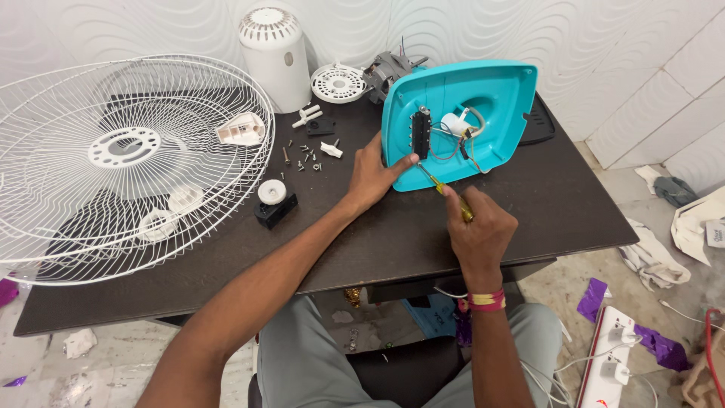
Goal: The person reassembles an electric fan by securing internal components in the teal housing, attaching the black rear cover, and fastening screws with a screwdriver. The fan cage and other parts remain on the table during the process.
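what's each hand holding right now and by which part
The right hand grips a screwdriver by its yellow handle. The left hand steadies the turquoise fan base at its left edge.

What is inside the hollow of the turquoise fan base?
Inside the turquoise fan base: a black switch block, a white part and loose wires. The screwdriver tip reaches in; whatever lies beneath them is hidden.

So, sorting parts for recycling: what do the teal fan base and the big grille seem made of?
Teal fan base: looks like moulded plastic, smooth with a slight sheen and rounded edges. Fan grille: seemingly thin metal wire with a white coating, given its fine spokes and rings; the centre ring looks plastic.
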